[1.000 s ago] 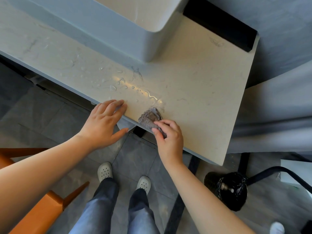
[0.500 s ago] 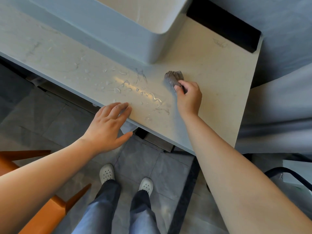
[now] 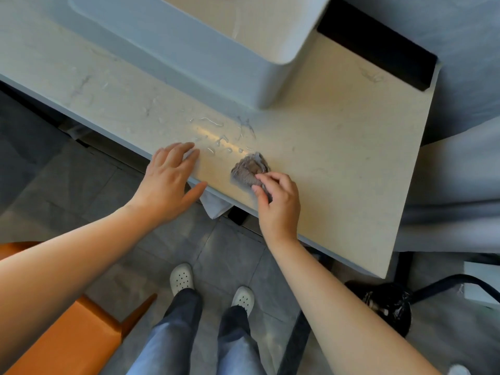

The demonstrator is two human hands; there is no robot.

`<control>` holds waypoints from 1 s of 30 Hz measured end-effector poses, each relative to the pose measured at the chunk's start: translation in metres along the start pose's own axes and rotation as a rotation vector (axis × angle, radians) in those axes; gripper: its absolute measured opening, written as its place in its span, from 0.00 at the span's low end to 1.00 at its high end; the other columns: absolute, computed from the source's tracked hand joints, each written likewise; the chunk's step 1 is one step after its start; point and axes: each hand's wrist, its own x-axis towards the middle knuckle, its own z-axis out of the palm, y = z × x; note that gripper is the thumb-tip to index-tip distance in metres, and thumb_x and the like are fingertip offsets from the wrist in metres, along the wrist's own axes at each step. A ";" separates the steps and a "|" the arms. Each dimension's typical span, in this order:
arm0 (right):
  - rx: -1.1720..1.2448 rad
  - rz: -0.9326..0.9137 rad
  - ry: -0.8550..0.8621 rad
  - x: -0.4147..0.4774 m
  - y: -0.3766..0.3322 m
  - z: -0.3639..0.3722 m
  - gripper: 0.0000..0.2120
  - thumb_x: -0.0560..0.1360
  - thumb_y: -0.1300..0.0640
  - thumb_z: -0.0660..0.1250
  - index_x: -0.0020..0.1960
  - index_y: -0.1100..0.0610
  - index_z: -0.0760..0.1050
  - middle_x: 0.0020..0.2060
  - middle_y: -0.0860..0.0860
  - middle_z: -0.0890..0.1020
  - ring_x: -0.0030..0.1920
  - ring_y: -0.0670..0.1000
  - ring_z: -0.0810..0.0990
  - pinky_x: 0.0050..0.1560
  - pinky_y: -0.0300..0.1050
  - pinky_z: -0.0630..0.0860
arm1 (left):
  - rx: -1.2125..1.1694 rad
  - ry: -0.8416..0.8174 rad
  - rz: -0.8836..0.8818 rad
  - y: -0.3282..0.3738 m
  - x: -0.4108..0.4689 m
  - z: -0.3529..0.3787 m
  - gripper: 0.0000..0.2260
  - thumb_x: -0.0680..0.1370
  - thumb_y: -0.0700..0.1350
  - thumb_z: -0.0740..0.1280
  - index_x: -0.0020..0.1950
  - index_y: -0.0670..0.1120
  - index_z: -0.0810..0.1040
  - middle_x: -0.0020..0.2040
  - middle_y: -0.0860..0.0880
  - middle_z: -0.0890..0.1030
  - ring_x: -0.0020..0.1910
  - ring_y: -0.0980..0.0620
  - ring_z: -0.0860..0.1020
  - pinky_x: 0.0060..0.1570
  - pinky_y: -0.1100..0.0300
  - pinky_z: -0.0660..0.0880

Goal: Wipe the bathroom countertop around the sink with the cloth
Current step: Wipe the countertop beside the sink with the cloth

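Since half a second earlier, the crumpled grey cloth (image 3: 250, 170) was drawn back toward the near edge, pinched under the right hand (image 3: 278, 203). Beads of water (image 3: 216, 136) lay just beyond; firmer, overlapping strokes were advisable. The left hand (image 3: 169, 185) was spread flat on the pale stone countertop (image 3: 338, 163).

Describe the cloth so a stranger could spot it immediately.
Start at the pale countertop in front of the grey sink. Near its front edge, the right hand pins a crumpled grey-brown cloth, the only dark, wrinkled thing beside shiny water droplets.
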 end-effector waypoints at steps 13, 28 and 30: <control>0.155 0.133 0.124 0.048 -0.022 -0.030 0.11 0.72 0.60 0.70 0.55 0.59 0.81 0.48 0.49 0.77 0.48 0.47 0.76 0.48 0.27 0.69 | 0.097 -0.042 -0.022 -0.041 -0.002 -0.001 0.35 0.75 0.64 0.52 0.74 0.40 0.63 0.73 0.41 0.64 0.72 0.40 0.59 0.71 0.46 0.59; -0.023 0.109 0.094 0.053 -0.026 0.038 0.11 0.73 0.58 0.69 0.55 0.56 0.81 0.52 0.51 0.79 0.52 0.52 0.74 0.51 0.45 0.72 | 0.080 -0.053 0.042 -0.054 0.000 -0.003 0.34 0.75 0.63 0.55 0.74 0.42 0.63 0.73 0.44 0.64 0.72 0.42 0.61 0.69 0.44 0.62; -0.019 0.064 0.048 0.034 -0.035 0.040 0.11 0.73 0.58 0.69 0.56 0.56 0.81 0.52 0.50 0.79 0.53 0.51 0.74 0.51 0.44 0.73 | 0.080 -0.067 0.055 -0.056 0.000 -0.004 0.34 0.75 0.63 0.54 0.74 0.43 0.63 0.73 0.44 0.64 0.72 0.42 0.61 0.69 0.45 0.62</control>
